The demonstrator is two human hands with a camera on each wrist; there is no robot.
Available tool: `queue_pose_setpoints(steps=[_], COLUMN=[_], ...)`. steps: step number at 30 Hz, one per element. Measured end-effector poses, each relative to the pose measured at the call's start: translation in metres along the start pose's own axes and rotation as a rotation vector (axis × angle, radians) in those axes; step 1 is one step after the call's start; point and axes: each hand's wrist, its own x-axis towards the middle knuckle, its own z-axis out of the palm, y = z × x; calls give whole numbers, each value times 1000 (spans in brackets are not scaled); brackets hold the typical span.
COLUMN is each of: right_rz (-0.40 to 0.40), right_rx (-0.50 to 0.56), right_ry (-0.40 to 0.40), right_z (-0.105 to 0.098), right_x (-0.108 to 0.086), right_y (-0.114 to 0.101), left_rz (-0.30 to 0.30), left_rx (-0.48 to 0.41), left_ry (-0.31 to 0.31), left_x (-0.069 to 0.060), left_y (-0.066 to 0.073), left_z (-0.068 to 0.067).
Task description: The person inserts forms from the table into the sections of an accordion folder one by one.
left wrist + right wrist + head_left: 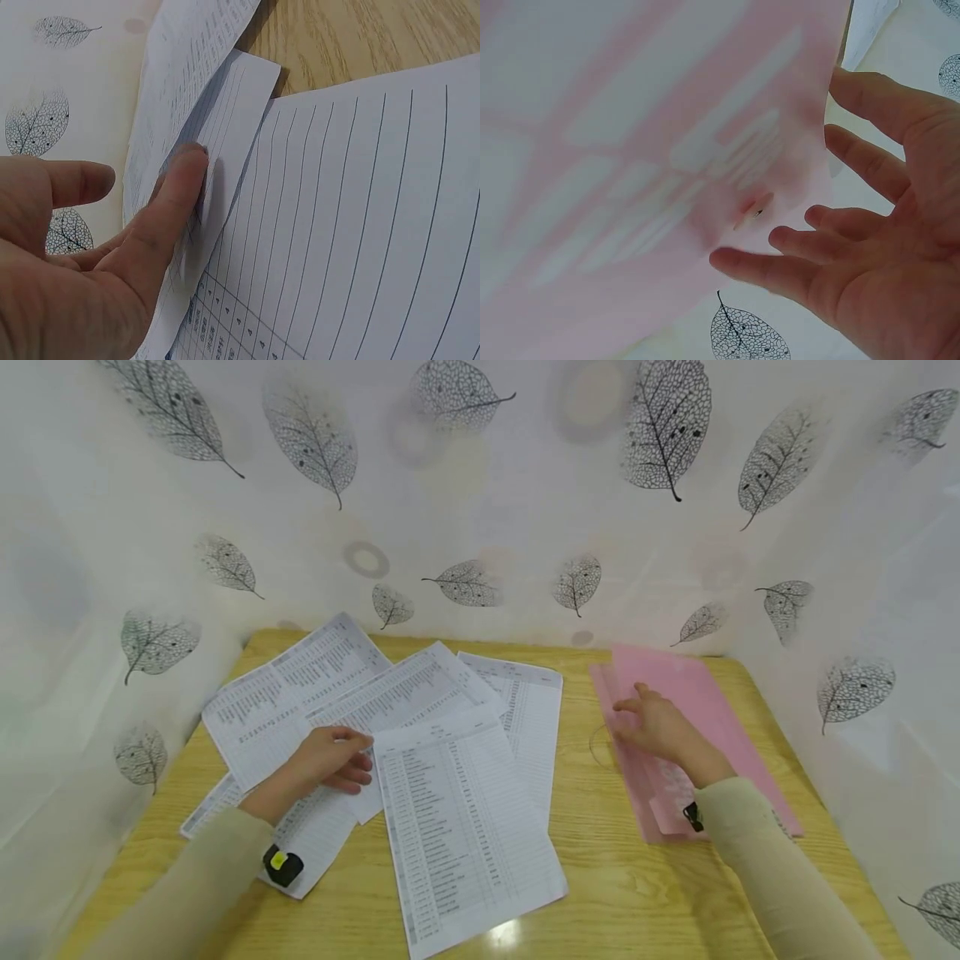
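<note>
Seeing translucent pink across the folder (705, 693)! Spotting white on the sheets (450, 827), showing dark rows of print, ruled lines and grey bands. Catching yellow wood grain along the tabletop (600, 893). Finding black veined leaves (667, 422) and faint grey rings (350, 560) over the whitish backdrop (510, 518). Noting pale cream on the sleeves (772, 868), black and bright yellow on the left wrist device (290, 871).

A translucent pink folder (697, 693) sits to the right of white printed sheets (465, 827) overlapping at differing angles.
</note>
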Motion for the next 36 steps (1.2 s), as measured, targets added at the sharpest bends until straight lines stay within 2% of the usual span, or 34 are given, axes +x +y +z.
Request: queue_pose_setpoints(steps=[12,18,29,36], right_rz=[-11,-5,-41,-25], right_rx=[-28,-58,-97,-98], right_ry=[3,3,23,37], right_z=[1,0,-5,-9], right_x=[1,1,3,0], right_y=[2,2,2,-2], left_rz=[8,2,22,35], left_rx=[-93,-84,-112,-71], left_ry=[-16,2,-20,-21], left_x=[1,4,6,7], left_y=[-6,-7,-8,-7], left_z=[6,8,10,12])
